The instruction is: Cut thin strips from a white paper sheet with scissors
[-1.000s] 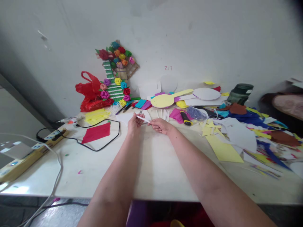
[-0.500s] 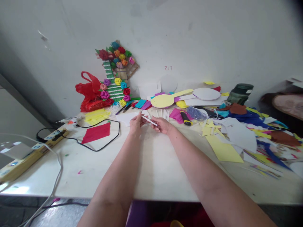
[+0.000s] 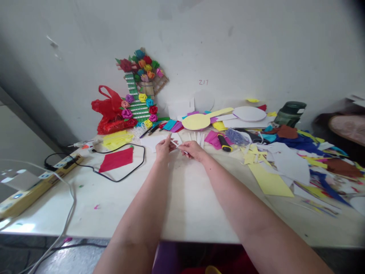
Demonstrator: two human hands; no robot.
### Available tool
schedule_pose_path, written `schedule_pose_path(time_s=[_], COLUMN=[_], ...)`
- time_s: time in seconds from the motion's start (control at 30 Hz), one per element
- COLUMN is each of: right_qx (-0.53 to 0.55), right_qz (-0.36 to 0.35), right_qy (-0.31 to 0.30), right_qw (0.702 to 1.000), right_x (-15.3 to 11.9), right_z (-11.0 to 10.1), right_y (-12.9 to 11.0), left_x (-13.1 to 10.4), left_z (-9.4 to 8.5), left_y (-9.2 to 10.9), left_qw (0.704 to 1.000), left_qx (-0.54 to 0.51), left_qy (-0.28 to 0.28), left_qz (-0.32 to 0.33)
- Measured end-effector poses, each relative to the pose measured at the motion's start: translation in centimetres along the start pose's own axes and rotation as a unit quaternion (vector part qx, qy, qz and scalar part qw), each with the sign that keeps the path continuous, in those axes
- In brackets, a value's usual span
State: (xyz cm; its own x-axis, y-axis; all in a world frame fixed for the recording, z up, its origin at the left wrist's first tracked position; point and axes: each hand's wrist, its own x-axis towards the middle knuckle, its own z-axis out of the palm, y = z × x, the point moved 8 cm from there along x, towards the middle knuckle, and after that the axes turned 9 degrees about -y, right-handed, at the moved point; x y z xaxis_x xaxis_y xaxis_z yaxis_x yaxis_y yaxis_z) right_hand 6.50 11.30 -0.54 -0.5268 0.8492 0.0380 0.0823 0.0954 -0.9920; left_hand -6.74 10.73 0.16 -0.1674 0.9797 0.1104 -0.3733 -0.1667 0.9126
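Note:
Between my two hands runs a thin white stick point(image 3: 175, 143), slanting down to the right above the table. My left hand point(image 3: 164, 147) pinches its upper left end. The fingers of my right hand point(image 3: 191, 149) are closed on its lower right end and cover part of it. Just behind my right hand lie several white strips point(image 3: 200, 139) side by side. White paper point(image 3: 149, 142) lies flat behind my left hand.
A red cloth piece point(image 3: 116, 160) and black cable point(image 3: 143, 160) lie left, beside a power strip point(image 3: 42, 186). A yellow-black cutter point(image 3: 224, 143) and paper scraps point(image 3: 288, 160) lie right. A flower decoration point(image 3: 138, 91) leans on the wall. A green bottle point(image 3: 291, 114) stands at the back right.
My right hand has shifted slightly left along the white stick, and its fingers now cover more of it. My left hand has barely moved.

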Motion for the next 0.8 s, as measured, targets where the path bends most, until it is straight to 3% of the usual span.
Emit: schedule_pose_path(time_s=[0.57, 0.8], right_qx=[0.003, 0.111], right_qz=[-0.005, 0.015], right_qy=[-0.003, -0.042], right_qw=[1.0, 0.993], right_x=[-0.27, -0.78], right_z=[0.24, 0.79], right_y=[-0.53, -0.39], left_x=[0.12, 0.23], left_z=[0.13, 0.49], left_y=[0.02, 0.01], left_qw=[1.0, 0.999], left_qx=[-0.003, -0.017], left_qy=[-0.022, -0.044], left_qz=[0.007, -0.001])
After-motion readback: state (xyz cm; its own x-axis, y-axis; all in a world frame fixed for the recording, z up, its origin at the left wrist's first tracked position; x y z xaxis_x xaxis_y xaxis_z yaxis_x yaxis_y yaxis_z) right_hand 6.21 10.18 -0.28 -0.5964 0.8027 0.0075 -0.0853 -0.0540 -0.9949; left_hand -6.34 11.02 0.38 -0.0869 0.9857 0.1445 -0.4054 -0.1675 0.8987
